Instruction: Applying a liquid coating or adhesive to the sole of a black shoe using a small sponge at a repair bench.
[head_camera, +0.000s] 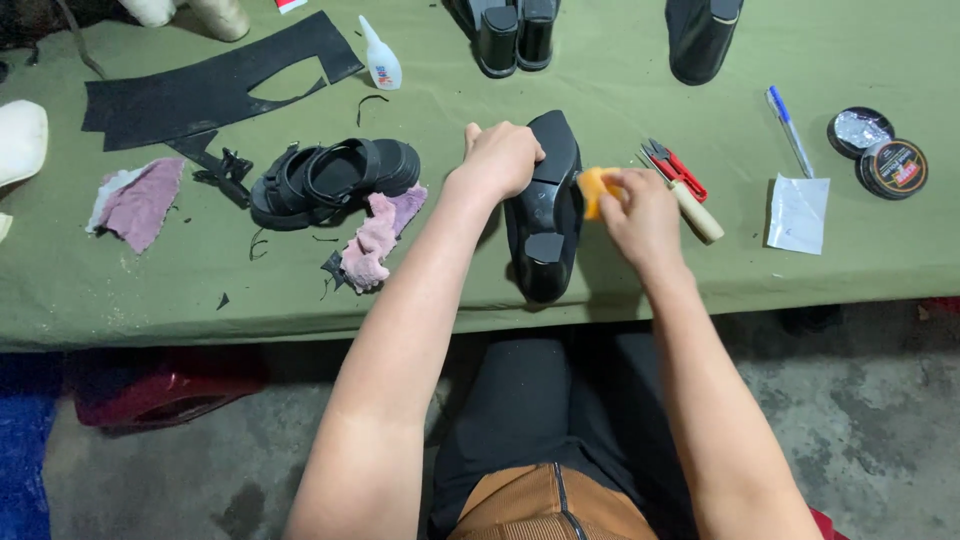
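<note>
A black shoe (545, 215) lies sole-up on the green table cover (130, 285), heel toward me. My left hand (497, 158) grips its toe end and holds it steady. My right hand (640, 212) pinches a small orange cloth (592, 188) against the shoe's right edge.
A black sandal (330, 180) and a pink rag (375, 235) lie to the left, with black sheet material (200, 85) and a glue bottle (380, 60) behind. On the right are red-handled scissors (680, 170), a wooden-handled tool (697, 212), a pen (788, 128), paper (798, 212), polish tins (890, 165). More black shoes (515, 35) stand at the back.
</note>
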